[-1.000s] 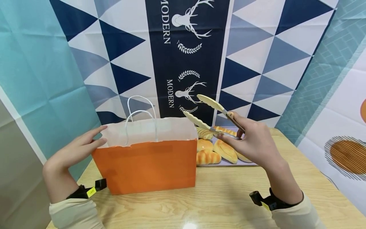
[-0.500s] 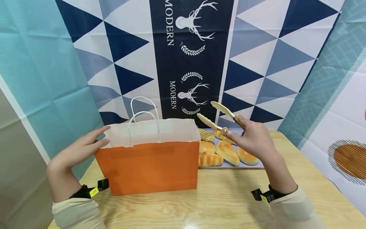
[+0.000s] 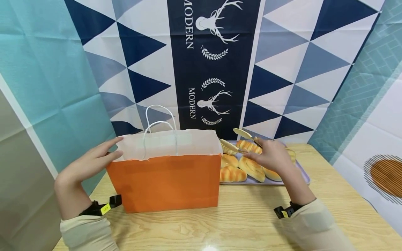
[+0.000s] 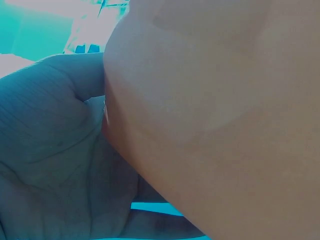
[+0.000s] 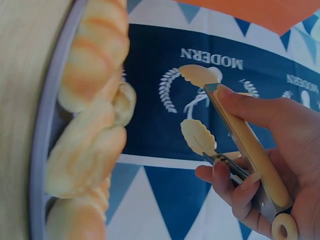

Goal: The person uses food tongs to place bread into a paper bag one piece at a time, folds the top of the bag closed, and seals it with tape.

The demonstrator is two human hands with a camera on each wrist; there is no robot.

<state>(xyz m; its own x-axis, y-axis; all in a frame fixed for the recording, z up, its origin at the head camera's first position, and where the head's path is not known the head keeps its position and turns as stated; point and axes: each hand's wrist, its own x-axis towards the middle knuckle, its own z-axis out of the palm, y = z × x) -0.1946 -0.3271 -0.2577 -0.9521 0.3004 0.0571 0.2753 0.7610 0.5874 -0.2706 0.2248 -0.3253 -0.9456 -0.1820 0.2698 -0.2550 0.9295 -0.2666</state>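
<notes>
In the head view, an orange paper bag with a white inside and white handles stands upright, its top wide apart. My left hand holds the bag's left rim, its fingertips at the edge; in the left wrist view a bag panel hides part of the fingers. My right hand grips metal tongs with cream scalloped tips, spread apart with nothing between them. Below and around the tongs in the head view, several bread rolls lie on a lilac tray, partly hidden by the hand and the bag.
A light wooden table carries the bag and the tray, which sits right behind the bag's right side. Patterned cloth hangs behind the table, and other hangings close in on both sides.
My right hand has lowered the tongs toward the bread on the tray, and they have shifted rightward. The left hand stays at the bag's rim. The head view has shifted slightly.
</notes>
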